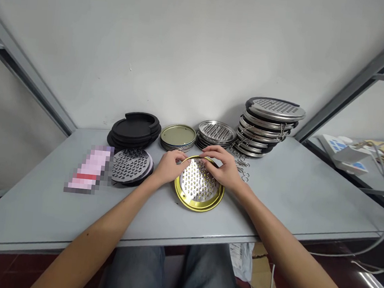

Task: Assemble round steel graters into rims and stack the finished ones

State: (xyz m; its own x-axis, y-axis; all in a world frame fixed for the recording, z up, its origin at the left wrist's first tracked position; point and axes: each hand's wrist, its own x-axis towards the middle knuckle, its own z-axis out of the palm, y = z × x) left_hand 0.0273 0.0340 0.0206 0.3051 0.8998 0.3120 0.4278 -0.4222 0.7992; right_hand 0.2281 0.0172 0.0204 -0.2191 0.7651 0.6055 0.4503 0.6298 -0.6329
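Denim-covered knees sit at six o'clock, and just past them I've got a round, shiny steel grater plate in a glossy yellow rim, so no long axis. Both hands are equally close, with most of the disc toward six from the fingers: left hand pinching its edge around eleven, right hand gripping near one, thumb over the punched metal. Matte black discs sit at ten.
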